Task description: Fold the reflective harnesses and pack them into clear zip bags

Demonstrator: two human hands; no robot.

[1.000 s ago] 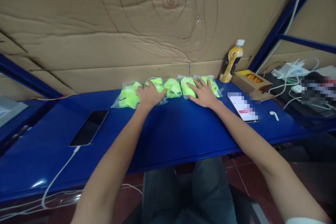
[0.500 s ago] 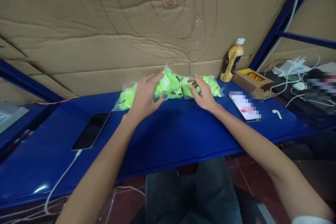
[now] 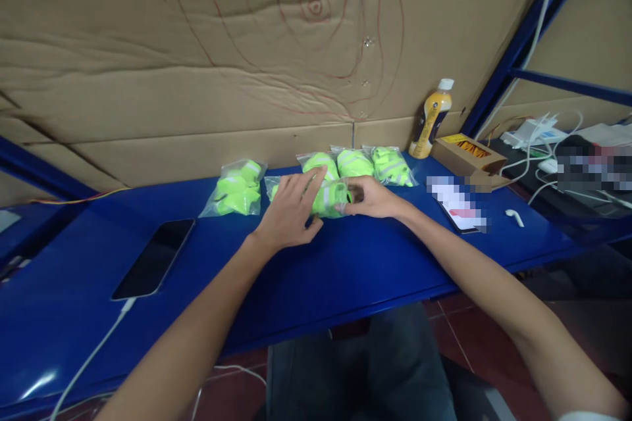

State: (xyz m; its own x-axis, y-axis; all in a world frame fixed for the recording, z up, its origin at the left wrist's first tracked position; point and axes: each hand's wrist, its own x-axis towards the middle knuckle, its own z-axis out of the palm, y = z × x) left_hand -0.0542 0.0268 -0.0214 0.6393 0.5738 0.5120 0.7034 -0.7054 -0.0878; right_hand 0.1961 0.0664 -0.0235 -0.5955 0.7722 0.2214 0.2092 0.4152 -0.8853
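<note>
A clear plastic bag of neon green cloth with pale reflective strips (image 3: 330,197) lies between my hands near the middle of the shelf. My right hand (image 3: 371,197) grips its right end, fingers curled around the edge. Across its left part rests my left hand (image 3: 295,210), fingers stretched out and thumb apart, covering some of the plastic. Behind it stand three similar bags side by side: one bag (image 3: 318,162) partly hidden by my left hand, a middle bag (image 3: 355,163) and a right bag (image 3: 394,166). Another green bag (image 3: 240,189) lies to the left.
A black phone (image 3: 155,256) with a white charging cable lies at left on the blue shelf (image 3: 345,270). To the right are a yellow bottle (image 3: 432,120), an open cardboard box (image 3: 471,161), a lit phone (image 3: 457,207) and a white earbud (image 3: 514,217). Cardboard (image 3: 222,99) walls the back.
The green bag from the raised pile is now low in front of the back row. My right hand has come down onto its right end; my left hand has moved right and lower.
</note>
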